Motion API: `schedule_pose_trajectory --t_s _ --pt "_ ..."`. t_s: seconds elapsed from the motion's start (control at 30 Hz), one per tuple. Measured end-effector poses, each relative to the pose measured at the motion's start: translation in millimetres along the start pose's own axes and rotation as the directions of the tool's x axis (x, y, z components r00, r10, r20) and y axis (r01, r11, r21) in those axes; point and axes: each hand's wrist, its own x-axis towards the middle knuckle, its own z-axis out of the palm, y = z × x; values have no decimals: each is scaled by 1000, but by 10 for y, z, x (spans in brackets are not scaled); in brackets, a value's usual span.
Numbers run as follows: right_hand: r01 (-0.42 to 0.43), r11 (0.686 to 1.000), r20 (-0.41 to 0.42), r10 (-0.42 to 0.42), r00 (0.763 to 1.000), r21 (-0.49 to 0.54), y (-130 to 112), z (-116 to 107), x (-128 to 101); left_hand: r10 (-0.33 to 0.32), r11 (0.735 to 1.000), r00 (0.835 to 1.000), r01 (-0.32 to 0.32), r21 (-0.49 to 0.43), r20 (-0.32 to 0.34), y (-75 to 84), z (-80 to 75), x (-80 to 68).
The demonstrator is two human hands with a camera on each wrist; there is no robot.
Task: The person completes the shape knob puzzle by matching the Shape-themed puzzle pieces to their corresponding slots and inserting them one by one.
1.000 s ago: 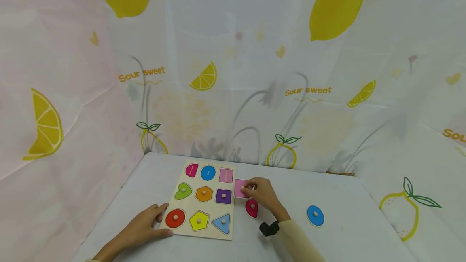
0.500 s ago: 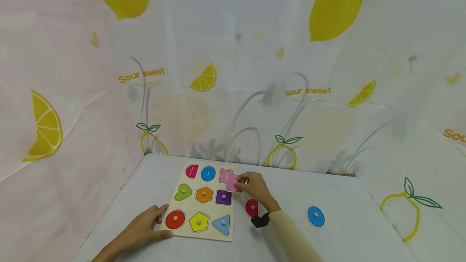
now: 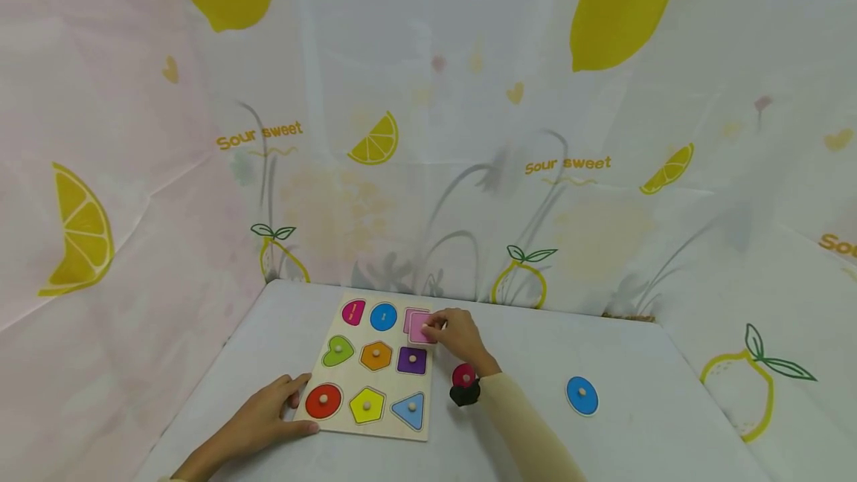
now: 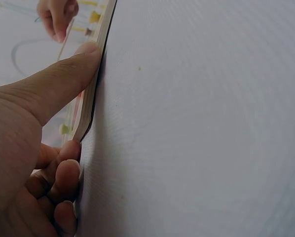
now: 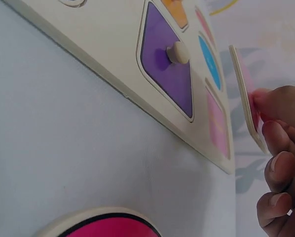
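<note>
The right hand [image 3: 462,335] is pinching a pink square piece [image 3: 420,328] and hovering it tilted just above the empty pink square slot [image 5: 217,123] at the far right corner of the puzzle board [image 3: 348,373]. The left hand [image 3: 268,413] is bracing the board's near left edge, thumb pressing along the rim and fingers curling underneath. The piece is sitting slightly off the slot and angled, so it may be catching on the rim instead of dropping in; pushing then would likely be shoving the board across the desk [image 3: 629,363]. A magenta piece [image 3: 463,375] and a blue oval piece [image 3: 582,396] are lying loose nearby.
</note>
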Motion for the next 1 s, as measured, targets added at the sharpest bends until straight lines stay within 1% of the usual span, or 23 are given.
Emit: schedule_pose_trajectory --t_s 0.27,0.4,0.63,0.77,1.0 --pt "-18 999 -8 17 1000 -27 15 100 106 17 1000 1000 -17 2 -3 -10 0 -6" --pt "-34 999 -14 34 999 -26 8 132 135 9 1000 1000 -9 -2 -1 -6 -4 -13" --pt "-101 994 -20 100 995 -42 -1 207 178 32 999 1000 -32 8 2 -16 -6 -22" --pt "-133 991 -10 133 991 -31 9 249 215 31 1000 1000 -31 0 4 -20 -10 -27" --pt "-156 987 -39 154 987 -44 55 290 269 29 1000 1000 -29 -7 3 -38 -6 -16"
